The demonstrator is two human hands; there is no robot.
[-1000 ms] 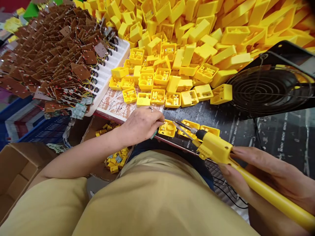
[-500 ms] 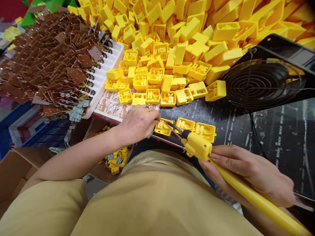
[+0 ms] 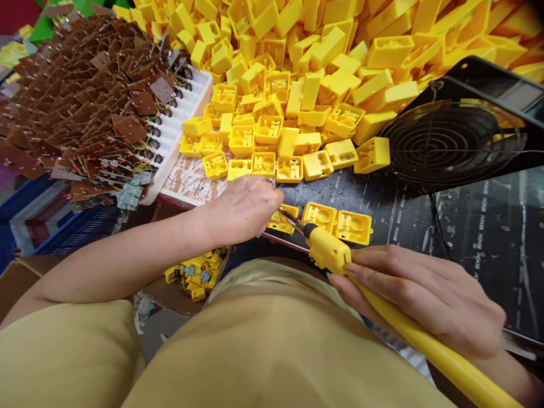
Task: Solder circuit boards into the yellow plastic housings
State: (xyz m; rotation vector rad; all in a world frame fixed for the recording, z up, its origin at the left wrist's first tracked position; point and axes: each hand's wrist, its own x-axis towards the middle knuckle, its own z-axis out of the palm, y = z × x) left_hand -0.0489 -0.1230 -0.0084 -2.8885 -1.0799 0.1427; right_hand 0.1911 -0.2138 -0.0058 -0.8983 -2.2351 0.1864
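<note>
Your left hand [image 3: 250,208] is reaching in from the left, knuckles up, its fingers bending down over the left part of a small yellow case [image 3: 284,225]. The back of the hand is hiding the fingertips, so whether they are pinching anything cannot be told. The case is lying open side up near the front edge of the black table [image 3: 408,221], just to the right of those fingers and partly under them; too much is covered to tell its long axis. Your right hand [image 3: 425,300] is sitting well apart, lower and to the right, its fingers closing round a yellow soldering iron [image 3: 331,253]. The iron's long axis is slanting from lower right to upper left, and its metal tip [image 3: 293,218] is pointing into the case from the right, towards your left fingers. Contact is not showing clearly. So your left hand is the nearer one; only the iron is bridging the gap from your right. Two more open cases [image 3: 354,227] are lying in line to the right.
</note>
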